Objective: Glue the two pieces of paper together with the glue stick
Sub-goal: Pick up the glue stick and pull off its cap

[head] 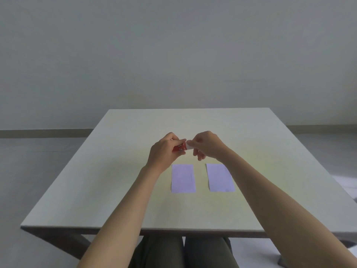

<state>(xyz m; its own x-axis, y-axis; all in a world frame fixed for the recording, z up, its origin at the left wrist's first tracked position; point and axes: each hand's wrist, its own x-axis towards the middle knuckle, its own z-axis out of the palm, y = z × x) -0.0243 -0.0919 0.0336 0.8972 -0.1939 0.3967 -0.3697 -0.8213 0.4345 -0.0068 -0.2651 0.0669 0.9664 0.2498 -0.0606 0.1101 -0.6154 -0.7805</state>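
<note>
A red glue stick (180,147) is held level above the table, beyond the two papers. My left hand (164,151) grips its red body. My right hand (207,145) pinches the white cap (189,146) at the stick's right end. Two pale lilac paper rectangles lie flat side by side with a gap between them: the left paper (183,178) and the right paper (220,177). Both hands hover above the table, just beyond the papers' far edges.
The pale table (119,190) reaches forward to a plain grey wall. Its near edge runs just above my knees. Grey floor lies on either side, and a dark table leg (63,246) shows at lower left.
</note>
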